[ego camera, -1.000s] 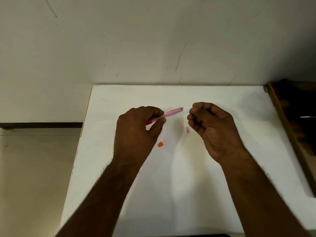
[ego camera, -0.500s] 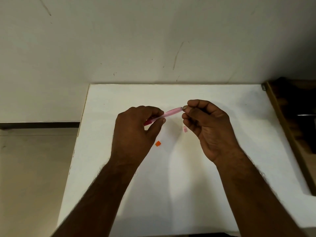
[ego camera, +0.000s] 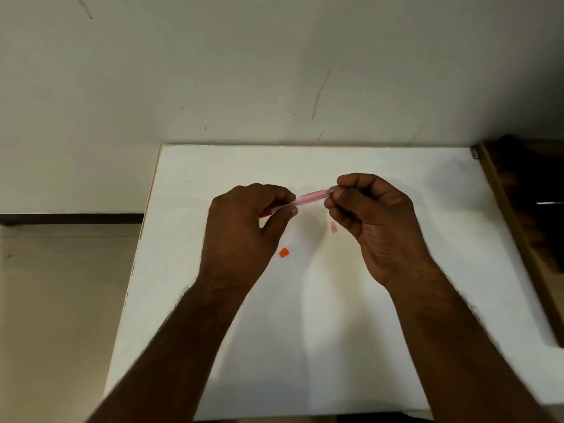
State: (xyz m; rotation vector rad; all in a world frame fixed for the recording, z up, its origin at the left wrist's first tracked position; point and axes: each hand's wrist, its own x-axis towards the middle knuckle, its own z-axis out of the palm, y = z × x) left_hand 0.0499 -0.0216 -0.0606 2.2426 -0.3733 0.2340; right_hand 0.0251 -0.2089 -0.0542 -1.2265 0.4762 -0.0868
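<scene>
Closing in since a second ago, the right hand (ego camera: 375,221) now pinches the pink pen (ego camera: 311,198) at its far tip, while the left hand (ego camera: 244,227) grips the barrel's near end, both raised over the white table (ego camera: 396,346).

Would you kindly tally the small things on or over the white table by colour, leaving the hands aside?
Pink: 2 (pen, pink piece)
Orange: 1 (orange piece)
Total: 3
</scene>
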